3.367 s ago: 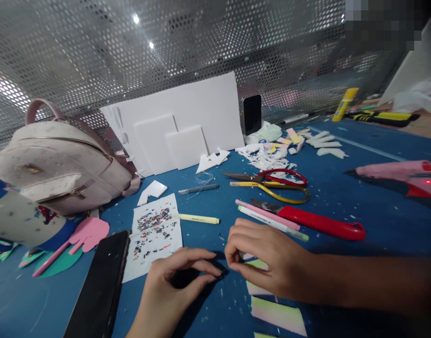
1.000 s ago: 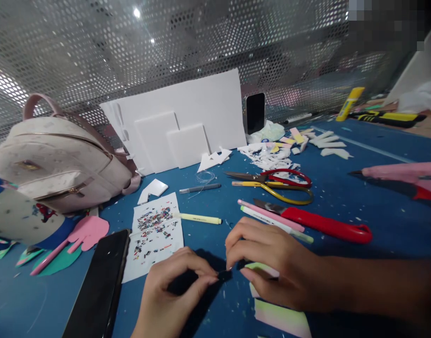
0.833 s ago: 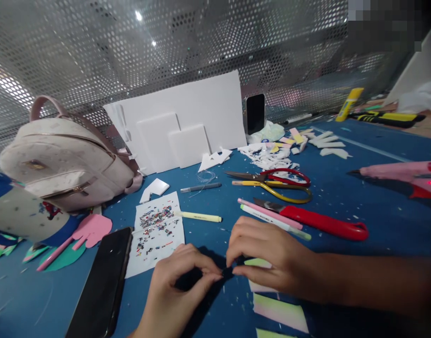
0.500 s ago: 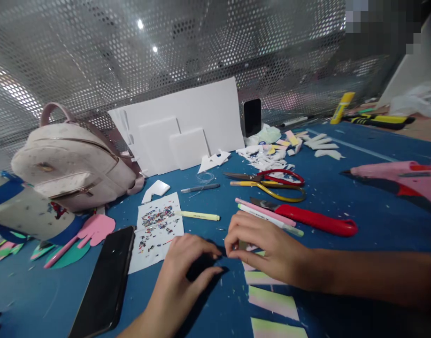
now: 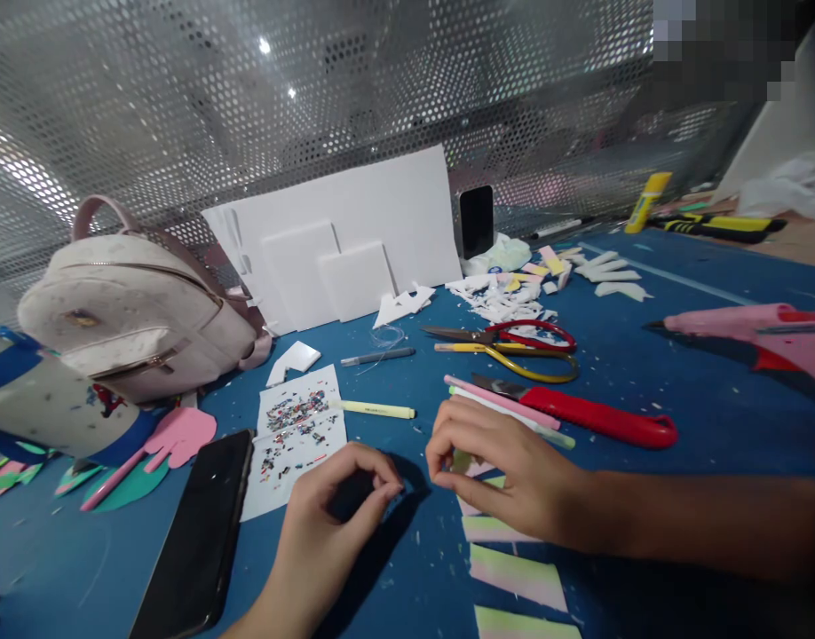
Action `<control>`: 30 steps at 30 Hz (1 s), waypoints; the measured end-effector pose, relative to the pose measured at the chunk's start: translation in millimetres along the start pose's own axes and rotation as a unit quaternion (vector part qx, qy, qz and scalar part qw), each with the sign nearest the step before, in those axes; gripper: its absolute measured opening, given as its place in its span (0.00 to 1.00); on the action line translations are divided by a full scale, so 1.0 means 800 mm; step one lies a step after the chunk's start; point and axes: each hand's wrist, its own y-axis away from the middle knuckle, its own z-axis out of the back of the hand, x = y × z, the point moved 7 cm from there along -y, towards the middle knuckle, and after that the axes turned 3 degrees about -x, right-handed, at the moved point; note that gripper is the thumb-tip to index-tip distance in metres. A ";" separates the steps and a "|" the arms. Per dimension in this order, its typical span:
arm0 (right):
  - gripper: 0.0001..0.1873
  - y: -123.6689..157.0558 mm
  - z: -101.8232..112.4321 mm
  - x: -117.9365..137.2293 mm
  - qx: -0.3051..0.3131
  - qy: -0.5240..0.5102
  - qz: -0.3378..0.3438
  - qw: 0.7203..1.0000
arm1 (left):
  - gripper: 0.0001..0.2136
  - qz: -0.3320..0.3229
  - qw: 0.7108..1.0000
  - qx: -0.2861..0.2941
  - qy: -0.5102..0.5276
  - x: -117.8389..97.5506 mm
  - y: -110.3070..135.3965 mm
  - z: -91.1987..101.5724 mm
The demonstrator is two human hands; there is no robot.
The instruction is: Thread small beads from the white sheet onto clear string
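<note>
My left hand [image 5: 341, 515] hovers over the blue table, thumb and fingertips pinched together. Anything between them is too small to make out. Facing it, my right hand [image 5: 494, 461] is curled with thumb and forefinger tips close; whether they hold something I cannot tell. Beneath and below the right hand lie several green-and-pink strips [image 5: 518, 575] in a column. A white sheet [image 5: 251, 493] strewn with tiny colourful bits is just beyond my left hand. A pale yellow marker [image 5: 381, 410] touches that sheet. Pink and white pens [image 5: 514, 404] lie behind my right hand.
A red utility knife [image 5: 600, 415], scissors [image 5: 531, 335] and a pink glue gun [image 5: 767, 324] lie to the right. A black phone [image 5: 194, 532] and a backpack [image 5: 134, 311] are on the left. White boards [image 5: 394, 200] lean at the back beside white scraps [image 5: 501, 297].
My left hand has drawn slightly left, away from my right hand, and its thumb and fingers have closed into a pinch. The right hand has barely moved.
</note>
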 end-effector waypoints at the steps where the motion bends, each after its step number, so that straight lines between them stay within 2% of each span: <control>1: 0.04 0.000 0.000 0.001 -0.001 -0.002 0.000 1.000 | 0.06 0.012 1.000 -0.009 0.014 0.002 0.001 0.002; 9: 0.05 0.001 0.002 0.006 -0.021 -0.010 0.009 1.000 | 0.05 0.042 0.996 -0.033 0.065 0.008 0.007 0.006; 15: 0.04 -0.004 0.003 0.009 -0.018 -0.002 0.019 1.000 | 0.08 0.081 0.986 -0.095 0.108 0.009 0.011 0.009; 30: 0.04 -0.001 -0.002 0.009 0.005 0.005 0.017 1.000 | 0.08 0.059 0.994 -0.055 0.080 0.009 0.008 0.006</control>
